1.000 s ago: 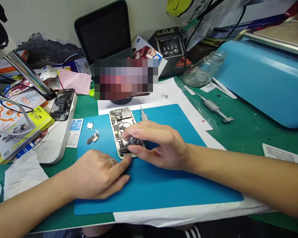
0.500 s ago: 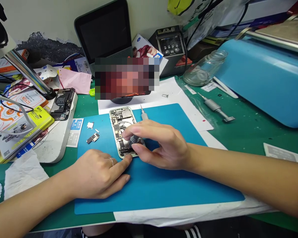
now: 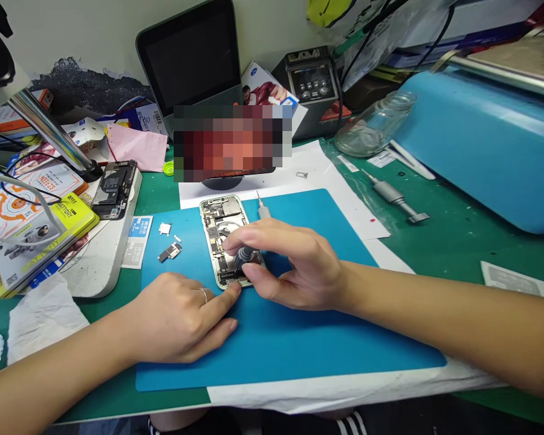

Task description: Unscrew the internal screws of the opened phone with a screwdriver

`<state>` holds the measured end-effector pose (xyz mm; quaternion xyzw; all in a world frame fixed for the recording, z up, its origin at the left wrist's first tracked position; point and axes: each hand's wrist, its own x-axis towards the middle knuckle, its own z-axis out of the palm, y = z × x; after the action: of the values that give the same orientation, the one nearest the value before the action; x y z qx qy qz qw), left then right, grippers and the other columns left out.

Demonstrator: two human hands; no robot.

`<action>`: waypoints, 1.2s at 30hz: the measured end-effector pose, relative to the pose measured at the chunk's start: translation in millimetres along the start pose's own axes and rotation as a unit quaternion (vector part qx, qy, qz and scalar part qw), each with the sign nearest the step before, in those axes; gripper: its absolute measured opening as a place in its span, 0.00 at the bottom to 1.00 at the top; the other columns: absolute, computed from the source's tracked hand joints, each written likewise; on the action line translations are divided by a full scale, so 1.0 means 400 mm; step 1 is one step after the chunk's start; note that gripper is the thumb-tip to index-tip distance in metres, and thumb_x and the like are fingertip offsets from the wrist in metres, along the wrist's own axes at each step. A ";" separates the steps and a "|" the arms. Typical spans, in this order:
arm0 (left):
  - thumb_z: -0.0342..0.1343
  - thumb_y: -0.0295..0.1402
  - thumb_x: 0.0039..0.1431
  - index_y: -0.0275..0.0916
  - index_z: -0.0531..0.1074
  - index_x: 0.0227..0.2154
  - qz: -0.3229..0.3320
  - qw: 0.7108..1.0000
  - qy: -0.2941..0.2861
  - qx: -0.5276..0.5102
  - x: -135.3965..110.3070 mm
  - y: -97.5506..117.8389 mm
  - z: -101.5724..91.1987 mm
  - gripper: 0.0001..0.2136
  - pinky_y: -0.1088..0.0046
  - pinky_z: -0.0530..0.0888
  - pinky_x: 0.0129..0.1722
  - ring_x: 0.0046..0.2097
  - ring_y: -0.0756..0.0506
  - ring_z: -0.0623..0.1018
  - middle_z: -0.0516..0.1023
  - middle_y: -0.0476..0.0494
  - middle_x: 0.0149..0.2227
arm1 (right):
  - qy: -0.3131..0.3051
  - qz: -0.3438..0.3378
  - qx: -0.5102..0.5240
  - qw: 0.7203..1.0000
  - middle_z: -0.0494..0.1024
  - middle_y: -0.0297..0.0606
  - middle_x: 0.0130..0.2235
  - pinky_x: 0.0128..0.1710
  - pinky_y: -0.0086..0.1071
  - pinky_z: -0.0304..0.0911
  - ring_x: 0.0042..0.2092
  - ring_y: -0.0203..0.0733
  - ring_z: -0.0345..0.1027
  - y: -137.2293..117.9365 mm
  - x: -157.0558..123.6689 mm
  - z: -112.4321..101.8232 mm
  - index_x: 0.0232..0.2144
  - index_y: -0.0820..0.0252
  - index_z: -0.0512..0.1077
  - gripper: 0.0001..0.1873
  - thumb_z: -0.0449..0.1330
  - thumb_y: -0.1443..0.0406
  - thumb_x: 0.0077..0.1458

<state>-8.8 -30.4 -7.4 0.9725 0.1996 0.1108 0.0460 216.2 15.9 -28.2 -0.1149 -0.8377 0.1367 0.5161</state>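
— One at a time, in the head view: doing what with the left hand [image 3: 176, 317]?
— Touching the opened phone [image 3: 220, 232] at its near edge, with loosely open fingers [image 3: 224, 302].
— And with the right hand [image 3: 242, 258]?
— Gripping a grey screwdriver [image 3: 244, 258], over the phone.
— And around the phone?
— Underneath, a blue mat [image 3: 299, 347]; to the left, loose metal parts [image 3: 170, 252]; well to the right, on the desk [image 3: 453, 260], another screwdriver [image 3: 387, 191].
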 end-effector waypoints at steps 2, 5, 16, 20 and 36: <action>0.46 0.34 0.73 0.28 0.69 0.53 0.000 1.000 -0.001 0.001 0.000 0.000 0.001 0.16 0.64 0.66 0.21 0.23 0.46 0.74 0.76 0.50 0.25 | -0.001 -0.012 0.000 1.000 0.80 0.43 0.47 0.47 0.35 0.78 0.46 0.39 0.77 0.001 0.002 -0.001 0.60 0.62 0.61 0.26 0.60 0.74 0.61; 0.46 0.35 0.73 0.28 0.69 0.53 -0.002 1.000 -0.004 -0.002 0.002 -0.002 0.001 0.16 0.64 0.67 0.21 0.23 0.46 0.74 0.76 0.50 0.25 | -0.001 -0.015 -0.002 1.000 0.80 0.43 0.47 0.46 0.33 0.78 0.45 0.38 0.77 0.002 0.002 0.000 0.59 0.63 0.61 0.26 0.61 0.75 0.60; 0.45 0.34 0.73 0.28 0.69 0.53 0.000 1.000 0.000 0.000 -0.001 -0.001 0.000 0.16 0.66 0.66 0.21 0.23 0.46 0.75 0.76 0.49 0.25 | -0.002 -0.012 -0.004 1.000 0.80 0.43 0.47 0.47 0.33 0.77 0.45 0.38 0.77 0.002 0.000 0.002 0.62 0.63 0.60 0.29 0.61 0.74 0.60; 0.45 0.34 0.73 0.26 0.69 0.53 0.001 1.000 -0.001 -0.006 0.002 -0.002 -0.001 0.17 0.66 0.66 0.20 0.22 0.46 0.74 0.76 0.49 0.25 | 0.003 -0.001 0.012 1.000 0.80 0.45 0.48 0.48 0.34 0.77 0.48 0.40 0.77 0.001 -0.002 0.003 0.62 0.63 0.60 0.28 0.56 0.76 0.60; 0.46 0.34 0.73 0.28 0.69 0.53 0.001 1.000 -0.002 -0.003 0.002 -0.001 -0.002 0.15 0.65 0.67 0.20 0.22 0.46 0.74 0.76 0.50 0.25 | 0.003 0.001 0.010 1.000 0.80 0.44 0.48 0.46 0.34 0.79 0.48 0.39 0.77 0.003 -0.005 0.002 0.62 0.62 0.60 0.28 0.59 0.74 0.61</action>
<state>-8.4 -29.8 -6.5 0.9728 0.1978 0.1097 0.0493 216.3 16.1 -30.8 -0.1109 -0.8347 0.1455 0.5194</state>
